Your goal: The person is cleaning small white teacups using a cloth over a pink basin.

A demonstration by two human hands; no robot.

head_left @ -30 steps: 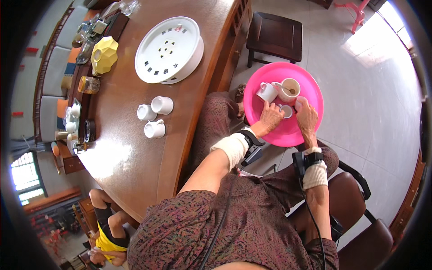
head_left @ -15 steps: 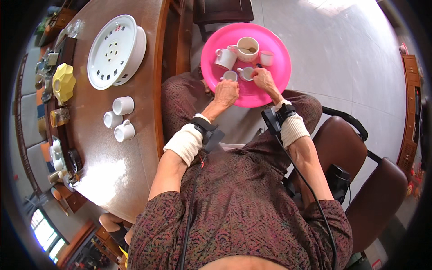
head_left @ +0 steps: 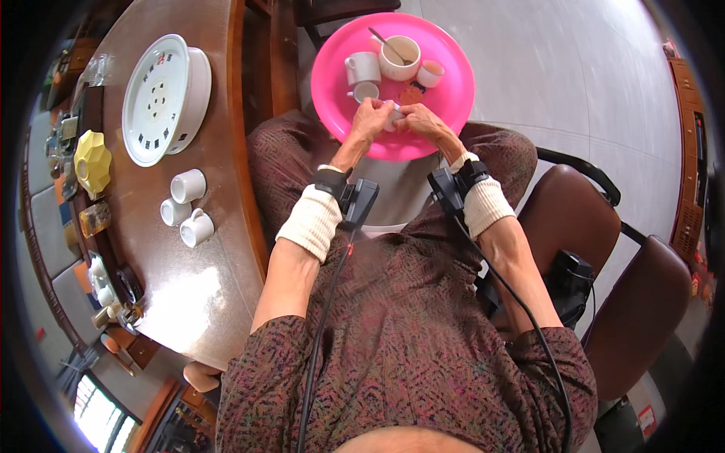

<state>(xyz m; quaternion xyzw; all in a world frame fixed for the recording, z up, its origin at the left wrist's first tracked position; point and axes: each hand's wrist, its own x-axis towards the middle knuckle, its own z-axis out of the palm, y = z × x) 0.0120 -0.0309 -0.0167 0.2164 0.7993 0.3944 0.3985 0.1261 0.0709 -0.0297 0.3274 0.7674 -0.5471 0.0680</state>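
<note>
Left hand (head_left: 370, 118), since half a second ago: off the other cup (head_left: 366, 92) and in toward the right hand (head_left: 423, 121); then each was at its own cup, now both meet at one.
Held cup (head_left: 393, 117): between the fingertips of both hands, over the near part of the pink tray (head_left: 328, 83); whether it touches the tray I cannot tell.
Step in hand: seemingly two-handed handling of this cup.
Next move calls for: likely a light, even pinch from both sides, clear of the other cup.
Grip: both hands narrow, fingers bent and pinched on the held cup.
Forearms: reaching forward and slanting inward, backs of the hands up.
Beyond the left hand: other cup, then mug (head_left: 364, 68).
Beyond both: spoon (head_left: 388, 44) leaning in a big cup (head_left: 394, 69).
Beyond the right hand: white cup (head_left: 430, 75).
</note>
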